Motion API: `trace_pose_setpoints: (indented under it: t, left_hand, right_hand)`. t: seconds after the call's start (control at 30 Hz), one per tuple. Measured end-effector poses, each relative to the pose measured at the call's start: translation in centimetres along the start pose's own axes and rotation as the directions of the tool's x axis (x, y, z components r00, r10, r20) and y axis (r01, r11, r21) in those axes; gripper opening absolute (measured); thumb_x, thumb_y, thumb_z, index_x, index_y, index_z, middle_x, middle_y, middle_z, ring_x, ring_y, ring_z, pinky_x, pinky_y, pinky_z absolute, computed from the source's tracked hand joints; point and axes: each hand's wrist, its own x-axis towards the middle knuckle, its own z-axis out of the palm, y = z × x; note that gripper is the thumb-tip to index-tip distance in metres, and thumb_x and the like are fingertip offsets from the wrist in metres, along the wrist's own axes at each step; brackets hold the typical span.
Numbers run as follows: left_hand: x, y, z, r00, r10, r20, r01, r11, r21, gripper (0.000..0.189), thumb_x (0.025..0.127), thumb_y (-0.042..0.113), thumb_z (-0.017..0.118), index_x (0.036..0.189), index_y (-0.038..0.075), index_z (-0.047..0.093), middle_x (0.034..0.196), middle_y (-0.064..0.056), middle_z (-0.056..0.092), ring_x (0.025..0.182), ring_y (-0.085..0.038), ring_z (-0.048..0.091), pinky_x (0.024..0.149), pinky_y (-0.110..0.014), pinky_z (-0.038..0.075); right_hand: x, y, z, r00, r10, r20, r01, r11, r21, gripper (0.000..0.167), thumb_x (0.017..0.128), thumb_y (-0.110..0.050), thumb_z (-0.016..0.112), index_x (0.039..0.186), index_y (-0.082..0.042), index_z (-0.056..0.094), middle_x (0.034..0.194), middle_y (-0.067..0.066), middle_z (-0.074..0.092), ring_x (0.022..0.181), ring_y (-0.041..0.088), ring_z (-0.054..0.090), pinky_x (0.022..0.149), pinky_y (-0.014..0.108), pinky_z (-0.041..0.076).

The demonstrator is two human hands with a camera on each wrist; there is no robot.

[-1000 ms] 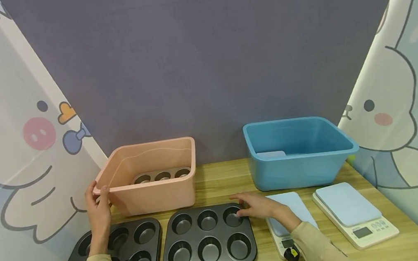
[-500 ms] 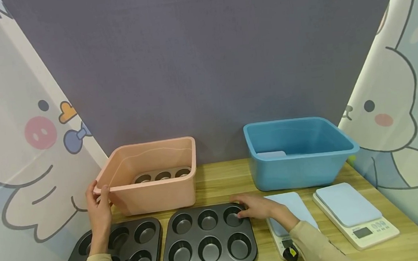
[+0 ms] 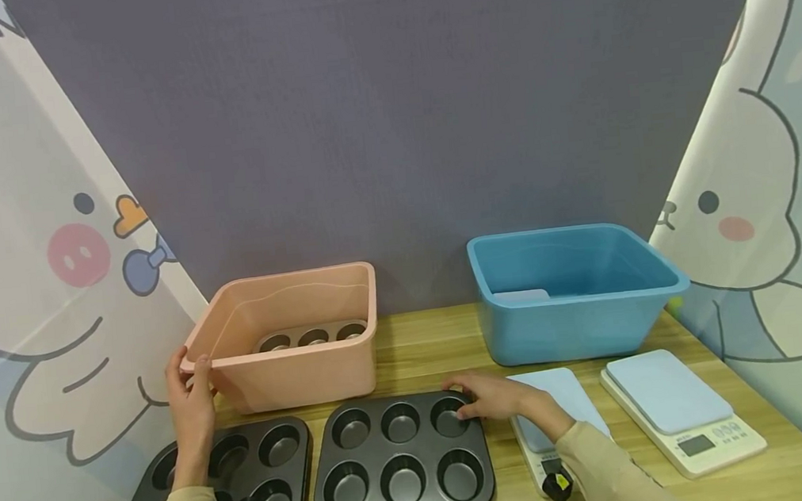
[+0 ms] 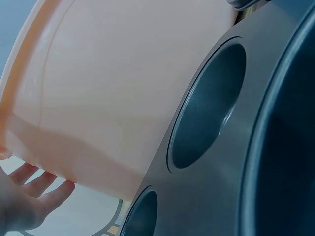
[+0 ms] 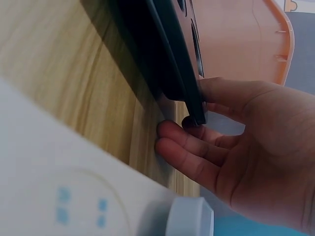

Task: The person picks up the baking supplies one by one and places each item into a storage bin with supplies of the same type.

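My left hand [image 3: 191,404] holds the front left corner of a pink plastic bin [image 3: 291,379], its fingers along the left side and the thumb at the front rim. In the left wrist view, the fingers [image 4: 56,196] touch the bin's outer wall. My right hand [image 3: 488,395] pinches the far right corner of a dark muffin tin [image 3: 373,464]. The right wrist view shows the thumb [image 5: 221,91] on top of the tin's edge and fingers underneath. A second muffin tin [image 3: 251,462] lies partly hidden under my left forearm. Inside the pink bin is another muffin tin [image 3: 294,338].
A blue bin [image 3: 566,331] stands at the back right with a pale flat object [image 3: 521,296] inside. Two kitchen scales stand in front of it: one scale [image 3: 564,399] partly under my right forearm, the other scale [image 3: 672,398] farther right. A dark panel [image 3: 391,140] rises behind the wooden table [image 3: 431,351].
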Motion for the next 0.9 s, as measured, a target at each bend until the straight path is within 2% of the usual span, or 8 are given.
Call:
trace_pose_setpoints:
  t: [0.17,0.3,0.5,0.9]
  left_hand:
    - [0.04,-0.12,-0.05,1.000,0.003,0.002,-0.003,1.000,-0.010,0.057,0.103,0.046,0.044,0.156,0.035,0.024,0.151,-0.013,0.034,0.124,-0.032,0.042,0.107,-0.066,0.037]
    - [0.05,-0.12,-0.04,1.000,0.006,0.005,-0.006,1.000,-0.009,0.057,0.103,0.047,0.044,0.156,0.035,0.024,0.151,-0.013,0.034,0.124,-0.031,0.042,0.107,-0.066,0.037]
    - [0.03,-0.06,-0.03,1.000,0.003,0.009,-0.002,1.000,-0.010,0.058,0.103,0.046,0.044,0.156,0.035,0.024,0.152,-0.013,0.034,0.125,-0.032,0.042,0.107,-0.066,0.037]
    - [0.03,-0.11,-0.16,1.000,-0.008,0.015,0.008,1.000,-0.006,0.058,0.103,0.047,0.044,0.156,0.035,0.023,0.152,-0.013,0.033,0.126,-0.035,0.041,0.107,-0.066,0.037]
  right_hand:
    - [-0.08,-0.15,-0.02,1.000,0.015,0.017,-0.016,0.998,0.055,0.052,0.096,-0.022,0.066,0.143,-0.008,0.048,0.088,-0.002,0.059,0.059,0.026,0.063,0.055,0.025,0.050]
    - [-0.13,-0.22,-0.07,1.000,0.025,0.013,-0.026,0.997,0.068,0.051,0.097,-0.021,0.065,0.143,-0.009,0.048,0.082,-0.001,0.058,0.059,0.033,0.064,0.054,0.026,0.050]
    - [-0.28,-0.31,-0.17,1.000,0.029,-0.001,-0.029,0.997,0.070,0.050,0.098,-0.022,0.063,0.144,-0.010,0.048,0.076,-0.001,0.057,0.054,0.027,0.062,0.051,0.027,0.050]
    - [-0.75,-0.55,-0.34,0.999,-0.008,-0.031,0.011,0.992,0.125,0.043,0.099,-0.018,0.058,0.141,-0.010,0.050,0.084,0.000,0.059,0.044,0.019,0.058,0.049,0.033,0.053]
